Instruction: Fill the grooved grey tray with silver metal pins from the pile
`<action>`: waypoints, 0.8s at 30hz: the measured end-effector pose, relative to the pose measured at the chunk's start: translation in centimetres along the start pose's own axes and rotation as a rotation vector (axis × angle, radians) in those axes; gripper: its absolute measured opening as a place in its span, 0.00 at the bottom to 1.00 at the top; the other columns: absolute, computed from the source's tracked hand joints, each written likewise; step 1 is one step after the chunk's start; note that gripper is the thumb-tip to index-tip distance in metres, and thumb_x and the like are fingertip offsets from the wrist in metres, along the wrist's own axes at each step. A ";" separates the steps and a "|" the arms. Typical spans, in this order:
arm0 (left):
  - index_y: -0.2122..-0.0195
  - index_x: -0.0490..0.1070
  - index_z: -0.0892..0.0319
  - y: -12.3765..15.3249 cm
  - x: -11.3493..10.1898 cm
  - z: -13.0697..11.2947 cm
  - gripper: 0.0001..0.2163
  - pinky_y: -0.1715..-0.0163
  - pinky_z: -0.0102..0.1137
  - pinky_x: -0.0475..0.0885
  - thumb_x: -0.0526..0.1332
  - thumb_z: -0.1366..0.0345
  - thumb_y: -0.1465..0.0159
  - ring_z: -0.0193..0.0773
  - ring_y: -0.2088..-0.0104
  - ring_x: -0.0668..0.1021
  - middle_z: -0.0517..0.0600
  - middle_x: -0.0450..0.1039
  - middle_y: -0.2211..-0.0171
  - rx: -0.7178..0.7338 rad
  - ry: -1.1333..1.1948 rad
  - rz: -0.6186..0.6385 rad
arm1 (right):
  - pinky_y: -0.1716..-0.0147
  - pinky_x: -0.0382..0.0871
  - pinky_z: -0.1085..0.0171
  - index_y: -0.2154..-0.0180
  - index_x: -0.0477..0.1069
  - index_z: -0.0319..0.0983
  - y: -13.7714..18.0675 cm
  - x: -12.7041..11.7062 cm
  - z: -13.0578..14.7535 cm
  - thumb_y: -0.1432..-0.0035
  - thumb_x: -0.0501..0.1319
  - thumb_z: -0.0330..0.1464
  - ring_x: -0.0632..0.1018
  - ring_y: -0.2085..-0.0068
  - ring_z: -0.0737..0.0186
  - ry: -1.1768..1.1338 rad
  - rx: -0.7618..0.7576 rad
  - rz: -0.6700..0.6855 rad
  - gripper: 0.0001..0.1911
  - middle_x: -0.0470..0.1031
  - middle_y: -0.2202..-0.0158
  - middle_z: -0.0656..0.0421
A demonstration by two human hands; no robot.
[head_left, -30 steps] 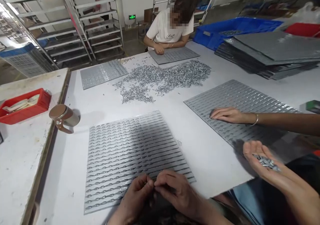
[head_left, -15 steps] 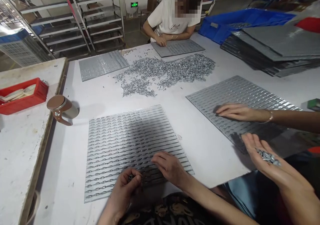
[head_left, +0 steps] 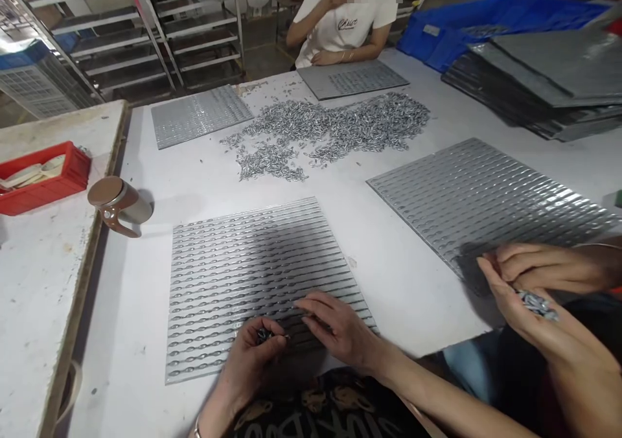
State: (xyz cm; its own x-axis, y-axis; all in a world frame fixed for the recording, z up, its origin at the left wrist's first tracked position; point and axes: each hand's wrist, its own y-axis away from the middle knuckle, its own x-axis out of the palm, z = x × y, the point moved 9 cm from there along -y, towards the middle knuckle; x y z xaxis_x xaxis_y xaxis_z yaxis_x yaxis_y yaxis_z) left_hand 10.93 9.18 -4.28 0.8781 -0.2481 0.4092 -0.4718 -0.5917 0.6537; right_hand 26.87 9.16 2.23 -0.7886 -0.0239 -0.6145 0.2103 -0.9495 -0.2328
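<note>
A grey ribbed tray lies flat on the white table right in front of me. My left hand rests on the tray's near edge, its fingers curled round a few small metal pieces. My right hand lies on the tray beside it, fingertips pinched low over the near rows; what it pinches is too small to make out. A large loose pile of metal pieces is spread across the middle of the table, beyond the tray.
To my right, a co-worker's hands hold metal pieces over a second ribbed tray. Another person in a white shirt sits at the far end. Around the table: a brown-lidded cup, a red bin, stacked grey sheets.
My hands have separated: the left drew back with the pieces, the right moved onto the tray's near rows. The co-worker's hand left the second tray and joined the other hand.
</note>
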 end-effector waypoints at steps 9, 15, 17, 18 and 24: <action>0.71 0.71 0.60 -0.3 0.7 -0.2 0.17 0.79 0.25 0.54 0.75 0.55 0.49 0.27 0.81 0.62 0.42 0.65 0.81 0.080 -0.209 0.009 | 0.71 0.67 0.67 0.67 0.72 0.39 1.7 2.2 0.1 0.36 0.59 0.33 0.74 0.70 0.65 -0.338 0.445 0.140 0.07 0.74 0.73 0.62; 0.66 0.73 0.59 0.4 -0.8 -0.8 0.19 0.81 0.24 0.53 0.66 0.46 0.42 0.29 0.78 0.66 0.46 0.70 0.74 0.034 -0.125 -0.131 | 0.64 0.72 0.62 0.68 0.73 0.40 1.0 0.4 -2.0 0.37 0.58 0.31 0.78 0.65 0.59 -0.030 0.356 -0.065 0.08 0.77 0.68 0.58; 0.65 0.73 0.59 0.7 -1.2 -1.0 0.20 0.80 0.23 0.54 0.65 0.44 0.42 0.30 0.76 0.68 0.47 0.71 0.72 0.015 -0.098 -0.161 | 0.64 0.72 0.62 0.68 0.74 0.42 0.9 1.0 -2.3 0.36 0.58 0.31 0.80 0.65 0.59 0.010 0.350 -0.033 0.08 0.78 0.68 0.57; 0.65 0.73 0.59 0.8 -1.3 -1.0 0.21 0.80 0.23 0.55 0.65 0.44 0.42 0.30 0.76 0.69 0.47 0.71 0.72 0.009 -0.098 -0.166 | 0.64 0.72 0.63 0.68 0.74 0.43 0.9 1.3 -2.4 0.35 0.58 0.31 0.80 0.65 0.59 0.026 0.360 -0.012 0.09 0.78 0.68 0.57; 0.65 0.73 0.59 0.5 -1.1 -0.2 0.20 0.81 0.23 0.55 0.63 0.44 0.40 0.29 0.78 0.67 0.47 0.71 0.73 0.016 -0.169 -0.107 | 0.68 0.68 0.64 0.72 0.70 0.40 0.3 1.7 -2.8 0.40 0.57 0.29 0.77 0.68 0.61 0.202 0.469 0.054 0.09 0.76 0.71 0.59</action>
State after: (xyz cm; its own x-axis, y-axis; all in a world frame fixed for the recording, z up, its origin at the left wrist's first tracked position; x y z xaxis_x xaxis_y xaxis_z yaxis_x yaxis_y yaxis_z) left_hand 9.73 9.32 -4.31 0.9246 -0.3080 0.2243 -0.3752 -0.6332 0.6769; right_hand 27.15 9.74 -0.99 -0.6467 -0.0598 -0.7604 -0.0706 -0.9879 0.1378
